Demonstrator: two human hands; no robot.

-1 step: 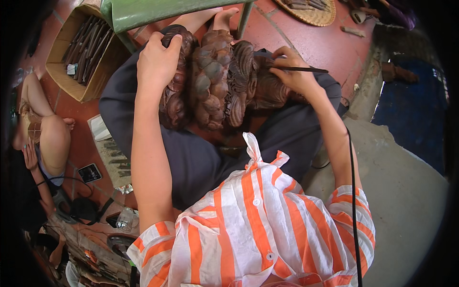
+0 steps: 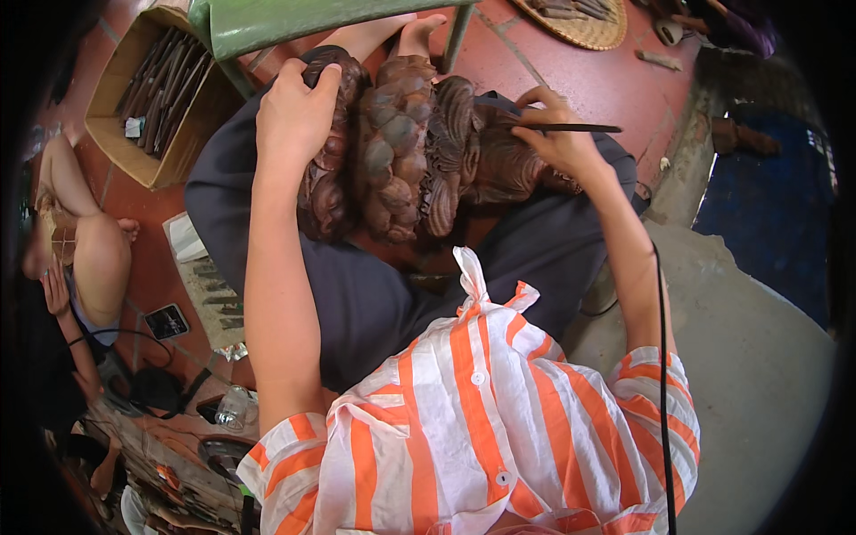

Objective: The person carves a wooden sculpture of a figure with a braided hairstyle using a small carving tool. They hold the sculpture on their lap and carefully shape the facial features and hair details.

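Down below, a red tiled floor [image 2: 615, 98] is spreading out around the seated person, whose dark trousers [image 2: 357, 285] are bending wide at the knees and whose orange-and-white striped shirt [image 2: 481, 401] is filling the foreground. And here, right across the lap, a reddish-brown wood carving [image 2: 392, 134] is lying between the knees, its rounded lumps and rippling grooves facing up. Just beyond it a green stool [image 2: 330, 22] is standing, its legs coming down beside a bare foot. Over on the left, a cardboard box [image 2: 143, 169] is holding a bundle of slim dark rods [image 2: 169, 80], while at the far right a round woven basket [image 2: 606, 40] is sitting on the tiles. Now to the hands: the left hand [image 2: 299, 107] is clasping the carving's upper left end, thumb spreading away from the fingers. The right hand [image 2: 562, 138] is pinching a thin dark tool [image 2: 584, 127] above the carving's right part, one end jutting out rightward; whether the other is touching wood, nobody's telling from here.
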